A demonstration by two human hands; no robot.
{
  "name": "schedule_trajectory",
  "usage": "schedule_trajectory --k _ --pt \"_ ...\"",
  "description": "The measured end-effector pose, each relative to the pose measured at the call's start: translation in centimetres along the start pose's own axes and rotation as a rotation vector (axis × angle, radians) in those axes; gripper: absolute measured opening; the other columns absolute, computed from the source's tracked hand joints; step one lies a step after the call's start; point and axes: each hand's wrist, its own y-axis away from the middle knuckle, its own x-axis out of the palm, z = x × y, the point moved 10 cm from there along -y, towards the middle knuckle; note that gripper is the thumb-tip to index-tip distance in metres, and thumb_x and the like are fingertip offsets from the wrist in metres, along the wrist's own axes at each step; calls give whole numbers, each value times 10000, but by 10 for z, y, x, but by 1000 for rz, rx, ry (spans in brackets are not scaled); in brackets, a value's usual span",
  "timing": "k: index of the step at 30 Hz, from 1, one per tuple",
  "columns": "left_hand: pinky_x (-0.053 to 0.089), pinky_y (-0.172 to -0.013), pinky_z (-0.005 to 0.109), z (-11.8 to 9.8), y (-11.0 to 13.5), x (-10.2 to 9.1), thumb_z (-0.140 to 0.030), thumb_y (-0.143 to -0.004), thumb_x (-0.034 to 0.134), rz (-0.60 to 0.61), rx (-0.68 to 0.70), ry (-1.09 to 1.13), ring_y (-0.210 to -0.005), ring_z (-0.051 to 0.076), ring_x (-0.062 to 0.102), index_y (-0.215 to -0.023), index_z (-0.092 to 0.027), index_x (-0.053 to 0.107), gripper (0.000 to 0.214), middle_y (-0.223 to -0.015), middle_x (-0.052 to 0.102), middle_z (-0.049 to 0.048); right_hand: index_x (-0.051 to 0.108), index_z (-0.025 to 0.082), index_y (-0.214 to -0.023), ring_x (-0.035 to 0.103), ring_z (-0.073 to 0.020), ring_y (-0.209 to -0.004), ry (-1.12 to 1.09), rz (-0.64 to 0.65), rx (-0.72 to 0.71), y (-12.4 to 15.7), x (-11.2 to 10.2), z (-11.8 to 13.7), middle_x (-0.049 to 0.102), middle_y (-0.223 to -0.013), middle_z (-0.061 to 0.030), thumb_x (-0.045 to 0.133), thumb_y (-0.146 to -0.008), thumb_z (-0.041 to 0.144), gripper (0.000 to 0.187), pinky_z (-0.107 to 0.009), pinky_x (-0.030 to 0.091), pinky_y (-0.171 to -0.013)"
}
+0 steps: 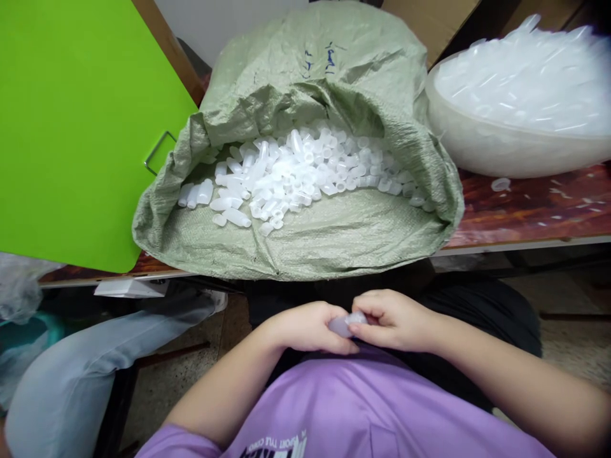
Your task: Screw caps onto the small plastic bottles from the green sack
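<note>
Close to my body, below the table edge, both hands meet on a small translucent plastic piece (pixel 342 326). My left hand (pixel 310 327) is closed around its left side. The fingertips of my right hand (pixel 389 320) pinch its right end, where a whitish bit shows; I cannot tell whether that is a separate part. In front of me a pale green woven sack (pixel 324 245) lies with its mouth open toward me. Inside it is a heap of small white translucent plastic pieces (pixel 286 178), some tube-shaped, some like short caps.
At the right a translucent bowl (pixel 515 149) is piled high with clear plastic pieces (pixel 525 83). One loose piece (pixel 501 184) and scraps lie on the reddish table (pixel 534 213). A bright green board (pixel 81 127) stands at the left. Another person's jeans-clad leg (pixel 81 369) is at lower left.
</note>
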Motion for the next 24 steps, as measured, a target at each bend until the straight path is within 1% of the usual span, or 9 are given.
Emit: schedule_trajectory --k 4,8,11,13,16,18,20,22,24 --pt "354 -441 188 22 -22 -9 -310 -648 688 -41 -25 225 -475 63 430 -856 -155 536 300 -613 487 -54 564 160 -1073 556 -145 -602 246 -229 70 14 -38 0 608 -687 -23 478 -862 371 311 -245 384 -535" --pt "492 -692 273 42 -36 -41 -140 -608 673 -312 -41 283 -823 172 615 -1204 -181 464 634 -1048 601 83 604 210 -911 549 -152 -586 377 -522 -44 35 -93 27 599 -632 -20 415 -896 293 207 -276 409 -583" --pt "425 -916 335 44 -27 -62 -119 -689 569 -479 -51 52 -1139 242 518 -1245 -202 478 569 -1294 507 119 609 201 -903 587 -204 -750 490 -673 164 30 -138 9 630 -791 -74 406 -893 302 228 -325 446 -695" --pt "369 -987 354 37 -15 -63 -163 -751 515 -460 -58 -132 -1217 254 456 -1254 -177 492 504 -1328 487 124 609 165 -984 584 -252 -846 575 -633 295 10 -154 -13 617 -887 -112 413 -877 309 265 -374 454 -748" --pt "374 -991 339 14 14 -50 -259 -800 511 -274 -16 -302 -1207 239 470 -1300 -151 457 515 -1351 468 121 564 120 -1120 561 -313 -921 693 -552 385 -28 -167 -42 573 -1022 -175 431 -853 316 357 -437 449 -758" --pt "414 -942 306 -6 41 -38 -274 -813 520 -116 43 -315 -1140 205 527 -1284 -166 475 486 -1293 532 102 526 115 -1179 546 -346 -939 733 -525 412 -50 -173 -55 537 -1088 -207 457 -837 347 419 -467 443 -736" --pt "461 -849 271 -23 70 -39 -282 -834 507 -56 74 -248 -1011 167 596 -1214 -174 531 395 -1147 632 87 507 115 -1199 542 -364 -934 761 -488 433 -67 -176 -63 514 -1114 -226 486 -818 371 460 -474 436 -714" --pt "483 -755 255 -30 96 -72 -312 -851 483 -239 49 -199 -859 146 629 -1103 -160 579 310 -969 681 71 509 117 -1191 551 -360 -908 790 -450 456 -78 -177 -68 516 -1093 -228 476 -824 376 450 -446 430 -684" --pt "483 -709 261 -28 130 -131 -337 -850 467 -640 -33 -265 -775 146 621 -1008 -148 590 275 -881 672 55 530 125 -1152 570 -336 -851 814 -434 482 -83 -180 -71 533 -1045 -216 424 -852 376 405 -404 416 -642"
